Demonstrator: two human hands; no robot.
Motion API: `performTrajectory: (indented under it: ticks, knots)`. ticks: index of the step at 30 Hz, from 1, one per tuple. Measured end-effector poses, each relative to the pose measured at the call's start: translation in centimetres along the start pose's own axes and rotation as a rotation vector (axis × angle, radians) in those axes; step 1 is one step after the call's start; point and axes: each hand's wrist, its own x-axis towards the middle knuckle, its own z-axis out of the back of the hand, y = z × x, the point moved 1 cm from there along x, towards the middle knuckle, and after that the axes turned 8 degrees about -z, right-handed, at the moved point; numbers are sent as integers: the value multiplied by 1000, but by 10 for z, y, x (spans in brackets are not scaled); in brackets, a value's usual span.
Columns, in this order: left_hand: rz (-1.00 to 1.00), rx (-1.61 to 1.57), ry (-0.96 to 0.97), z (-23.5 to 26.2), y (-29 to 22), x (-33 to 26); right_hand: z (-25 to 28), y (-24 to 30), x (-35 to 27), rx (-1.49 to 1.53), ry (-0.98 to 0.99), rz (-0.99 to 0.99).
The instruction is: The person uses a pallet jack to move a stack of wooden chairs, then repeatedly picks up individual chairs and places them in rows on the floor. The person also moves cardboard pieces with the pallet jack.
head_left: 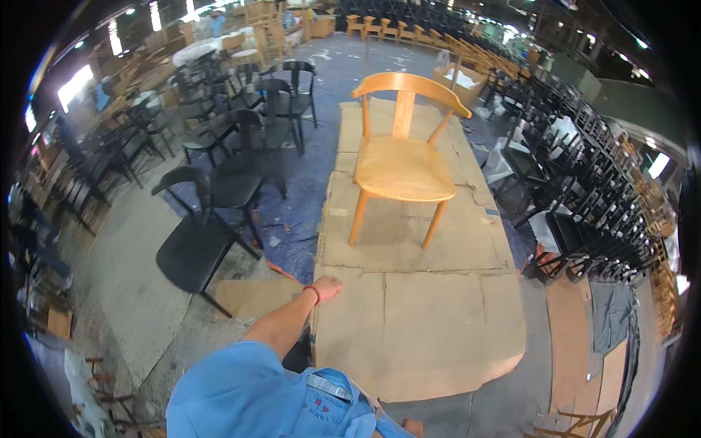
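Observation:
A light wooden chair [406,166] with a curved back rail stands upright on a long platform covered with brown cardboard [423,321]. My left hand [330,287], with a red bracelet at the wrist, is over the platform's left edge, well short of the chair. Its fingers look curled in, and I see nothing in them. Whether it touches the cardboard I cannot tell. Only a small part of my right hand [413,427] shows at the lower edge, close to my body; its fingers are hidden. Neither hand is on the chair.
Left of the platform stands a black chair [196,244], with several more black chairs behind it. Stacked black chairs [584,233] line the right side. An open carton [461,82] is behind the wooden chair. Unpainted wooden chairs [387,29] stand in rows at the back.

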Motion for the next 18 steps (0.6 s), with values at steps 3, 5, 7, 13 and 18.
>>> performTrajectory:
  ticks: [3,5,7,13,18]
  knots:
    - [-179,-33,-201,59,6,91,-28,27,8,-277,-93,165]
    - [-125,-115,-390,91,-11,159,-41,40,-12,-312,-134,196]
    - [-53,-381,-533,137,17,197,-59,51,-34,51,-41,-88]
    - [-11,-612,-634,172,1,312,-126,131,-70,492,-65,-390]
    - [-106,-1014,-368,174,31,348,-133,180,-68,577,-107,-414]
